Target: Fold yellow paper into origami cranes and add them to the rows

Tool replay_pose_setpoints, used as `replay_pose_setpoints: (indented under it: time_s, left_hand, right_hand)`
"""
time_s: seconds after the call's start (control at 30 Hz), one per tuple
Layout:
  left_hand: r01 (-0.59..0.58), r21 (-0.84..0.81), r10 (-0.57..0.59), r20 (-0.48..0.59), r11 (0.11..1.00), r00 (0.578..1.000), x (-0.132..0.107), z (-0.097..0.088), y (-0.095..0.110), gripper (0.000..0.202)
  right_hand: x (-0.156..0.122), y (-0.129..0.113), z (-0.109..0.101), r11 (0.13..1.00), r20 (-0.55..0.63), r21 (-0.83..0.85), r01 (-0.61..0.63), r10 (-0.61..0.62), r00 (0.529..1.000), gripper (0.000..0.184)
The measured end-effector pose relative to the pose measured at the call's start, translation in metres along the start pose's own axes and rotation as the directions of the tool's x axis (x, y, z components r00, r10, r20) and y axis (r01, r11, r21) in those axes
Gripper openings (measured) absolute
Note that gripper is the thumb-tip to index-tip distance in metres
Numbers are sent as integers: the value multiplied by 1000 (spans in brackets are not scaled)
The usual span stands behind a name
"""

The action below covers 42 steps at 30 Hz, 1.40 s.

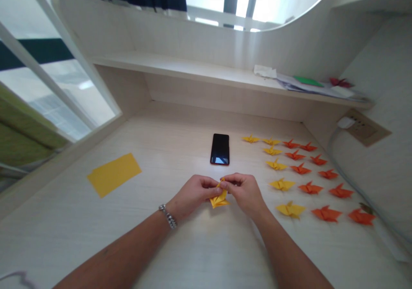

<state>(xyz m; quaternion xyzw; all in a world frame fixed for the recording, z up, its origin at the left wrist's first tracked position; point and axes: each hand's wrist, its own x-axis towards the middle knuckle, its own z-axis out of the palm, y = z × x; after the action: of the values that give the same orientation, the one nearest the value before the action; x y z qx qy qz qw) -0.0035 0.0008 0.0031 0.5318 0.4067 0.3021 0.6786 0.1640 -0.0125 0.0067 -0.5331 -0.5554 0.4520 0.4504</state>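
A partly folded yellow origami crane (pixel 219 200) is held between both hands above the middle of the desk. My left hand (pixel 196 194) pinches it from the left with thumb and fingers, a chain bracelet on the wrist. From the right, my right hand (pixel 245 191) pinches the upper tip of the same paper. The fingertips of the two hands nearly meet and cover part of the folds. Just beyond them lies a black phone (pixel 220 149), screen up.
Rows of yellow cranes (pixel 282 184) and orange cranes (pixel 310 188) stand at the right. Yellow paper sheets (pixel 114 174) lie at the left. A white cable (pixel 346 173) runs from a wall socket (pixel 367 128). Papers (pixel 309 88) rest on the shelf (pixel 193 68) above.
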Motion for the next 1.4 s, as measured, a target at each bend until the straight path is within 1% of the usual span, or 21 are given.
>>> replay_pose_setpoints:
  time_s: [0.07,0.13,0.27,0.43,0.63,0.83,1.0,1.17,1.4]
  left_hand:
    - [2,-4,-2,16,1000,1000,-1,1,3,24]
    - [8,23,-8,3,1000,1000,-1,1,6,25]
    - [8,58,-5,-39,998,999,-2,2,6,24]
    - [26,45,-23,-66,999,998,0,0,2,25]
    - [19,60,-13,-86,998,996,1,1,0,25]
    - [-8,89,15,-80,996,997,0,1,1,20]
    - [10,76,-4,-78,997,997,-1,2,4,18]
    - [22,64,-17,-77,998,997,-1,3,5,18]
    - [11,74,-6,-60,997,998,0,3,3,19]
  right_hand:
    - [1,2,0,997,-4,66,-44,44,999,20]
    - [2,4,1,990,0,113,-84,84,996,22]
    - [3,3,2,982,14,136,-128,128,992,22]
    - [1,2,2,986,14,114,-121,120,993,21]
    - [1,2,2,996,10,48,-74,73,997,19]
    - [1,1,3,990,44,109,-91,87,995,16]
    - [1,2,5,977,44,167,-130,124,991,18]
    - [1,4,6,972,50,191,-139,132,990,20]
    - [0,4,6,978,40,183,-99,93,995,21]
